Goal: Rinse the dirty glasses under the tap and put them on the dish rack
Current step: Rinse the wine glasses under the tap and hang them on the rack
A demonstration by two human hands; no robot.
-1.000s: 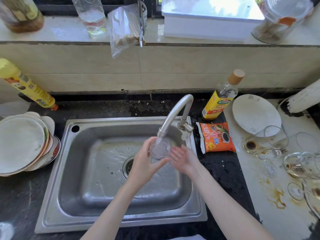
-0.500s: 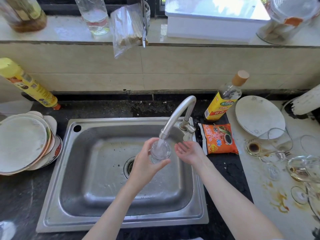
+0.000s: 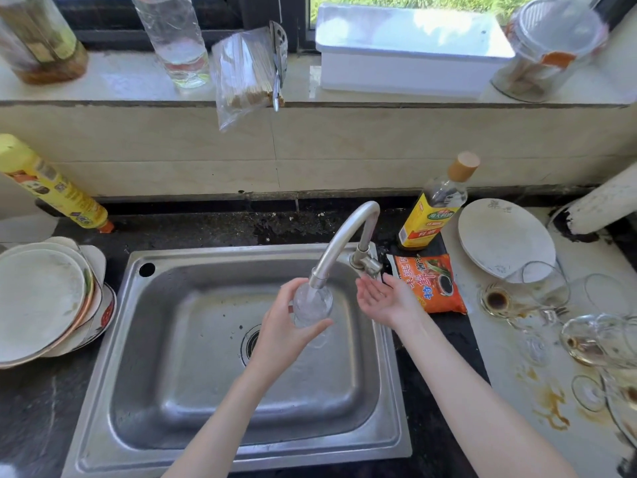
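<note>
1. Dark stone surface (image 3: 41,408) frames a steel sink (image 3: 220,439), with stained dirty glasses (image 3: 586,339) lying at the right
2. Left hand (image 3: 281,334) grips a clear glass (image 3: 312,305) over the basin, fingers curled round it, mouth directly under the tap (image 3: 339,241), water running in
3. Right hand (image 3: 386,298) hovers just beside the glass, palm up, fingers apart and relaxed
4. Farther back, a sauce bottle (image 3: 431,208) stands by the tiled wall

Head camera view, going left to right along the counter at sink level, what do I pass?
Stack of plates → sink → left hand holding a glass under the tap → right hand, open → orange sauce packet → dirty glasses on the stained counter.
</note>
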